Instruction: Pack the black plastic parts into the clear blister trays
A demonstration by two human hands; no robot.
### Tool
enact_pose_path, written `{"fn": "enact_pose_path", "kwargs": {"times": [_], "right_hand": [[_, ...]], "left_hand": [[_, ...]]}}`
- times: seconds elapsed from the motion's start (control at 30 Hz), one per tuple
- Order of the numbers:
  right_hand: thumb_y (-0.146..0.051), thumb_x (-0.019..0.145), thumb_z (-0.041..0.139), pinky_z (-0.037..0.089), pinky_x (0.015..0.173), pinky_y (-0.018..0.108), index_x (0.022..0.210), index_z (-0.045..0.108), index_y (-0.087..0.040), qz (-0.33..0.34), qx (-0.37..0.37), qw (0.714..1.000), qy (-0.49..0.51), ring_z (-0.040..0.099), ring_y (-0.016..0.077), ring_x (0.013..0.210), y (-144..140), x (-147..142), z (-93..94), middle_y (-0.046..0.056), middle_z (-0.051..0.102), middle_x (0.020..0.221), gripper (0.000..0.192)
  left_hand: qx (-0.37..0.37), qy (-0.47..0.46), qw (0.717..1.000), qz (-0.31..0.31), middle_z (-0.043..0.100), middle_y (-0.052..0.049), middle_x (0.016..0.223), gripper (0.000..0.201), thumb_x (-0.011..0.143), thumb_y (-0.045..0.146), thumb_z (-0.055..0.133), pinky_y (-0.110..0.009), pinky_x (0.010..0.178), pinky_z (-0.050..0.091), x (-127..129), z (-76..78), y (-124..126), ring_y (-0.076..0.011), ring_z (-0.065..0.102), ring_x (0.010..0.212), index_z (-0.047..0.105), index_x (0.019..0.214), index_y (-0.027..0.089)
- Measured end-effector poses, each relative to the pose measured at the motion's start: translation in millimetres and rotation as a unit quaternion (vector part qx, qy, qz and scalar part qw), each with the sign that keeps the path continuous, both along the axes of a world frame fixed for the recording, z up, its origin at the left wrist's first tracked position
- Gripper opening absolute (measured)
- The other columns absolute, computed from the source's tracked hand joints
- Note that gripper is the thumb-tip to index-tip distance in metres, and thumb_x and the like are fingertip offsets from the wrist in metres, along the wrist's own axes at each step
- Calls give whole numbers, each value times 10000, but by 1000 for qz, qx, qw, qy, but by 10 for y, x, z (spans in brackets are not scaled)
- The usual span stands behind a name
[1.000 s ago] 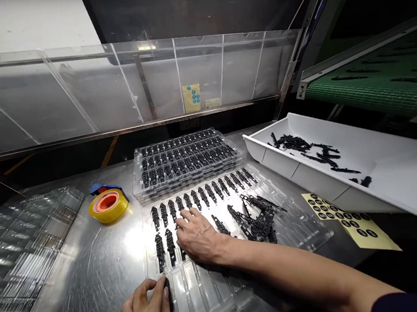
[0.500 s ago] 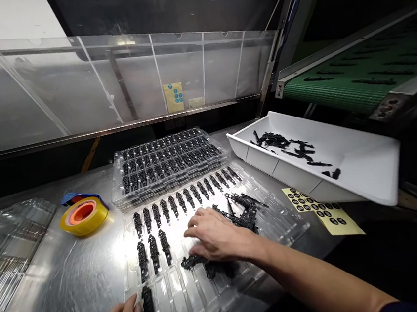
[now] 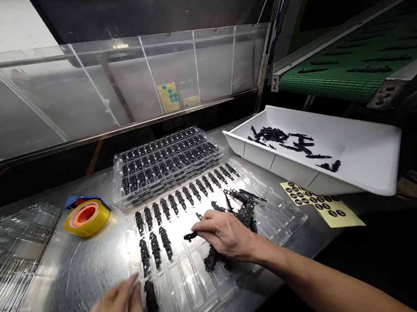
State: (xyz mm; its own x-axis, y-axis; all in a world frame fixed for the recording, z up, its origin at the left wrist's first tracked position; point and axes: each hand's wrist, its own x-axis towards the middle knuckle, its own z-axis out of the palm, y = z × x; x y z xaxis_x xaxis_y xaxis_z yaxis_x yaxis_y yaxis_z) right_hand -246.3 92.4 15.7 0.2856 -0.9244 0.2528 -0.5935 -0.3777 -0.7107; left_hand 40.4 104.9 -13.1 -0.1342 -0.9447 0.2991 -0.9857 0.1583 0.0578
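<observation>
Steel bench (image 3: 81,262), right hand (image 3: 228,235) pinching clip (image 3: 190,235)

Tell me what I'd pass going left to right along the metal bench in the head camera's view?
Stack of empty clear trays → yellow tape roll → stack of filled trays → right hand holding a black part → yellow sticker sheet → white bin.

Two bare hands, no gloves, rings or watch seen. Right hand (image 3: 228,235) leads to a long bare forearm; a dark sleeve edge, probably navy, shows far up past the elbow at frame corner. Left hand (image 3: 118,305) blurred, cut off by frame; its wrist not visible.
</observation>
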Motion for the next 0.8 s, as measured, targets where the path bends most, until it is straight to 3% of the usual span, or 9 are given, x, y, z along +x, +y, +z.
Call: {"fn": "enact_pose_path", "kwargs": {"times": [0.03, 0.1, 0.17, 0.23, 0.4, 0.53, 0.67, 0.8], "right_hand": [[-260, 957, 504, 472, 660, 228, 1132, 665, -187, 2, 3, 1000, -6, 582, 117, 761, -8, 5, 12, 46, 649, 912, 249], [-187, 939, 512, 488, 653, 226, 1092, 652, -138, -9, 9, 1000, -8, 581, 109, 726, -61, 71, 16, 44, 644, 889, 213], [-110, 920, 493, 487, 622, 214, 967, 643, -105, -42, -9, 999, -5, 562, 97, 681, -162, 201, -12, 37, 635, 843, 157], [-40, 902, 451, 473, 607, 200, 857, 623, -103, -62, -56, 997, 10, 544, 96, 688, -292, 366, -63, 37, 619, 812, 189], [43, 834, 397, 356, 511, 207, 803, 590, -121, -13, -145, 975, 166, 476, 132, 705, -471, 685, -196, 43, 558, 781, 255], [-68, 901, 403, 321, 500, 243, 778, 572, -135, 52, -104, 954, 276, 418, 145, 654, -359, 725, -216, 46, 520, 745, 220], [-371, 913, 476, 397, 637, 337, 734, 587, -142, 117, -40, 943, 308, 412, 169, 658, -279, 701, -119, 53, 517, 697, 311], [-255, 852, 531, 387, 679, 343, 806, 603, -144, 113, -62, 952, 276, 441, 188, 750, -287, 648, -83, 55, 554, 774, 140]], "left_hand": [[6, 28, 1000, -11, 675, -95, 1061, 383, 899, 380, 401, -379, 854, 507, 84, 79, -137, -244, 603, 950, 692, 1072, 201], [115, 39, 989, -85, 610, -61, 1248, 404, 834, 397, 489, -421, 992, 449, 183, 206, -428, -270, 514, 1164, 649, 1162, 223], [212, 15, 970, -115, 561, -55, 1329, 466, 782, 308, 510, -446, 1048, 403, 191, 263, -666, -285, 440, 1260, 610, 1223, 197], [247, -16, 961, -123, 544, -74, 1347, 529, 752, 241, 497, -448, 1070, 379, 164, 238, -802, -286, 421, 1278, 574, 1268, 156], [229, -43, 963, -137, 529, -80, 1368, 565, 771, 271, 470, -448, 1072, 384, 242, 20, -859, -281, 441, 1262, 526, 1321, 154], [219, -44, 964, -144, 533, -61, 1367, 550, 781, 274, 459, -424, 1088, 375, 285, -55, -834, -262, 443, 1268, 534, 1313, 160], [158, -37, 976, -145, 569, -75, 1318, 512, 786, 222, 418, -417, 1027, 432, 246, -89, -792, -257, 477, 1224, 568, 1269, 139], [127, -41, 978, -163, 589, -75, 1294, 492, 801, 239, 408, -403, 975, 470, 369, -168, -829, -257, 507, 1196, 585, 1251, 150]]}}
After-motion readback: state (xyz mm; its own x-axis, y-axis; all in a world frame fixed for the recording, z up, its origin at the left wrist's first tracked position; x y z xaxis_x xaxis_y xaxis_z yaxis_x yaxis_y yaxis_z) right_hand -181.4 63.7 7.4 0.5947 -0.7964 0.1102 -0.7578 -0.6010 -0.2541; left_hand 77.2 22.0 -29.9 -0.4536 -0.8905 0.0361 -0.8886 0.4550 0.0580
